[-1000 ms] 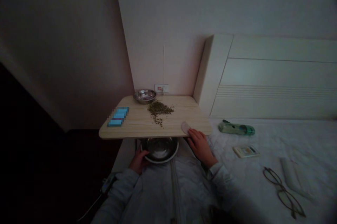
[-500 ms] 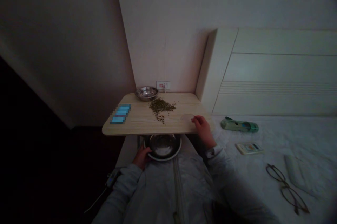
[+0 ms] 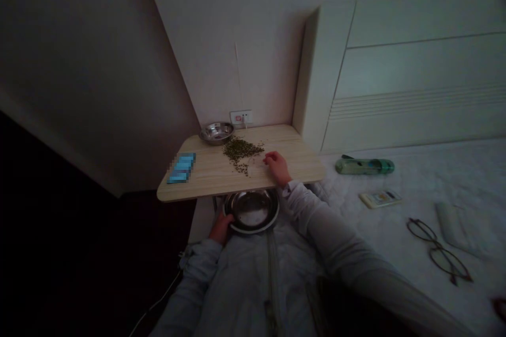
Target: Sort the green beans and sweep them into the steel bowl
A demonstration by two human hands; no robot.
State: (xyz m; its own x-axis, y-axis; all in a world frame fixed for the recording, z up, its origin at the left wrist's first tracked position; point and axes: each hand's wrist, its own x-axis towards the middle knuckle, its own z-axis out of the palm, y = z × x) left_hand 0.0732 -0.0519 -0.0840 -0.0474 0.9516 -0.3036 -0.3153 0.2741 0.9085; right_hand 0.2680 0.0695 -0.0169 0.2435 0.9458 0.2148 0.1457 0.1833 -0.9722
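My left hand (image 3: 221, 228) grips the left rim of a metal bowl (image 3: 272, 215), which sits in my lap under the near edge of the table. My right hand (image 3: 278, 166) is over the table, its fingers pinched on a thin clear disc (image 3: 256, 160) that is hard to make out. The disc's far edge is at the right side of a spread of small greenish-brown grains (image 3: 238, 148). Behind the grains, a second metal bowl (image 3: 217, 133) stands at the table's back left.
A phone (image 3: 182, 168) with a blurred blue screen lies on the left of the wooden table (image 3: 205, 181). On the bed (image 3: 340, 194) to the right are a green bottle (image 3: 363, 165), a light-coloured phone (image 3: 380, 199), glasses (image 3: 437, 247) and a pale case (image 3: 458, 226). A wall socket (image 3: 241, 117) is behind.
My right hand has moved left and forward with the clear disc, from the table's right side to the grains. My left hand still holds the bowl. The view has shifted slightly.
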